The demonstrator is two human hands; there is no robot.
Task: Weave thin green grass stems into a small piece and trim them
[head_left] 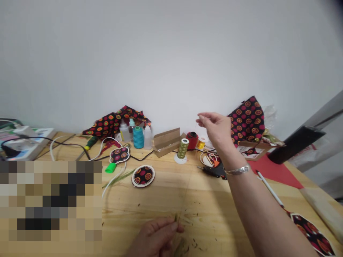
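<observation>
At the bottom middle, my left hand [160, 237] is closed in a pinch on an olive-green bundle of thread [180, 246], whose loose strands hang below the fingers. My right hand [216, 130] is raised high to the right, thumb and fingertips pressed together on a fine thread. That thread is very faint and seems to run down toward my left hand. Behind the hands stands a spool of olive-green thread [183, 149] on a white base. An oval wooden-rimmed piece with patterned fabric [144, 176] lies left of centre.
Along the wall are a teal thread spool [138, 137], a red spool [192, 141], an open cardboard box [168, 142] and patterned cloth [115, 123]. Black pliers [214, 171] lie by my right forearm. A black cylinder [296, 144] leans at right. Blurring covers the lower left.
</observation>
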